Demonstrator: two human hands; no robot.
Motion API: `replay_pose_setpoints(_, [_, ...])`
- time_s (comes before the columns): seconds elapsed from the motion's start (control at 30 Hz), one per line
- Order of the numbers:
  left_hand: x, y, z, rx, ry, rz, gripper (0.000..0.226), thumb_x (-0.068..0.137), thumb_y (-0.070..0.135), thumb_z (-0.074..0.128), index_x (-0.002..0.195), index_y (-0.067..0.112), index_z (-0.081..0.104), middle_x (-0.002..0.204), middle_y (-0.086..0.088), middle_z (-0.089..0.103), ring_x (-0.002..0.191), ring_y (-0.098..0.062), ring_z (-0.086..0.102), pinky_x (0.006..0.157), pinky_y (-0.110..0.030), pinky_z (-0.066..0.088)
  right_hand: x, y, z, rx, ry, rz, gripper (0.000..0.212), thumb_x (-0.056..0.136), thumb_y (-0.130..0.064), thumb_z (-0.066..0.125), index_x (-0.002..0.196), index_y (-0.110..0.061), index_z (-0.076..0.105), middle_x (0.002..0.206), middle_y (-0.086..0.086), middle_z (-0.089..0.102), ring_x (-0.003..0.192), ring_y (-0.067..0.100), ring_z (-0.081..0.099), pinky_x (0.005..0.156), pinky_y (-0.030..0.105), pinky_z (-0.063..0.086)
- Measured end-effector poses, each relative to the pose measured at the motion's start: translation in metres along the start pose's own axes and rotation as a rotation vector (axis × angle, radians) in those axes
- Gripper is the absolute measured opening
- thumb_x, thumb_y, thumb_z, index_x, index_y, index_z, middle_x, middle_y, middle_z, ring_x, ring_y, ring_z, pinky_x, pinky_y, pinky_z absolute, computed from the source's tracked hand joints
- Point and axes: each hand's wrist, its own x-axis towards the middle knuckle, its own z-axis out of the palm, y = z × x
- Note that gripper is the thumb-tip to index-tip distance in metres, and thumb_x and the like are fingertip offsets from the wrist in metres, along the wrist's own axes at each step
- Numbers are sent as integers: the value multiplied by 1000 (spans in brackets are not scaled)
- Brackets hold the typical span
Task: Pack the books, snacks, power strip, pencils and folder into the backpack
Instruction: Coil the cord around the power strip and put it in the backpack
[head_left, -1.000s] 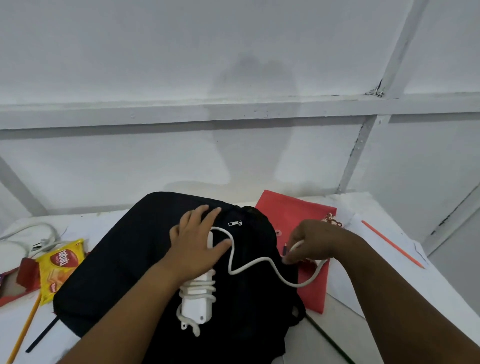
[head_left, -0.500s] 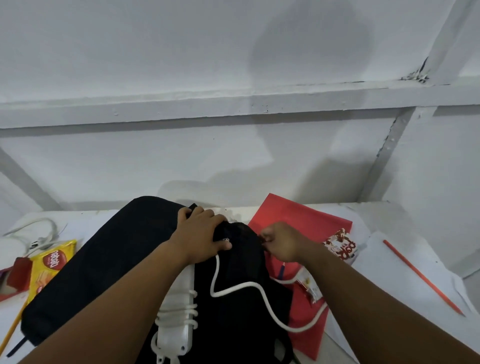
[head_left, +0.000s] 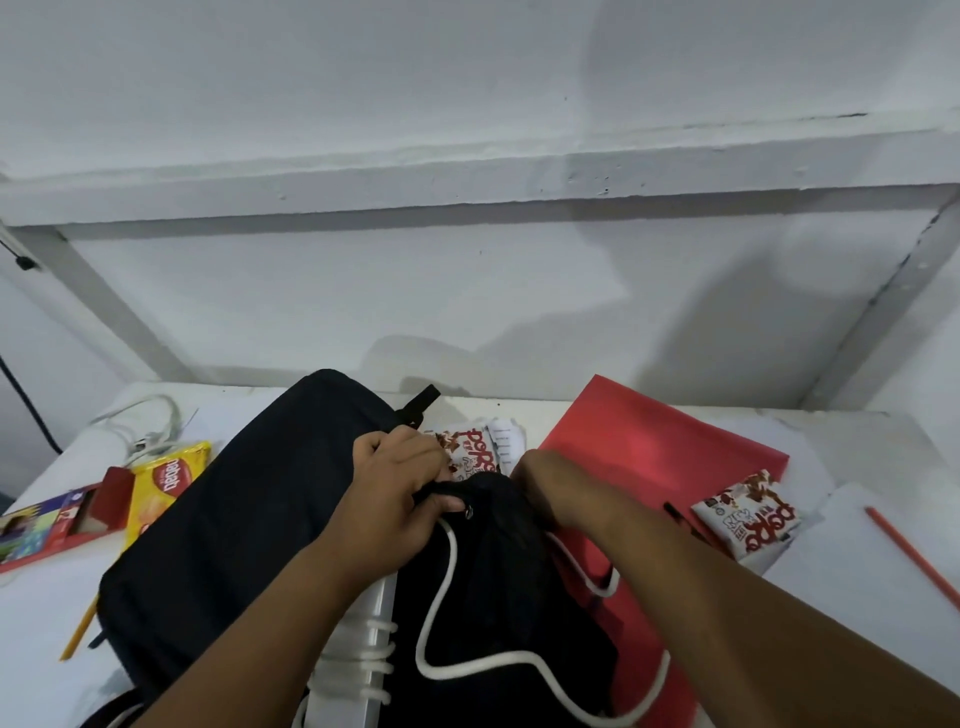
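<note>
Black backpack (head_left: 234, 519) top gripped by both hands (head_left: 400, 493).

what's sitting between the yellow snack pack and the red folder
In the head view, the black backpack lies between the yellow snack pack and the red folder, with both hands gripping its top and the white power strip lying on it.

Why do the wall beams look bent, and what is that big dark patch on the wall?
Head view: the wide-angle lens bows the wall beam and splays the side struts; the dark patches on the wall are soft shadows, probably the person's own; light is flat, no glare; the left hand and right hand on the backpack look slightly soft.
</note>
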Motion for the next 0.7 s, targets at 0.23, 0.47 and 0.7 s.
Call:
replay_pose_setpoints(0.23, [-8,2,-7,-46,141,49,17,82,29,67,73,19,57,85,17,55,90,-7,55,84,-39,33,-13,-3,-7,305,23,-147,26,98,-18,52,82,1,61,61,1,51,46,6,40,47,22,34])
replay_pose_setpoints(0.47, [-16,1,-21,-65,250,54,14,82,27,64,71,20,60,83,16,54,86,-8,55,85,-35,28,-27,-27,-42,715,406,-165,36,103,-36,50,85,-7,64,45,-11,37,41,7,32,50,25,30])
replay_pose_setpoints(0.7, [-11,3,-16,-98,125,-7,14,80,36,66,73,28,56,82,17,55,88,-4,52,88,-32,25,-52,-60,-79,920,553,-262,34,103,-33,50,82,-10,62,70,13,35,47,14,28,48,29,27])
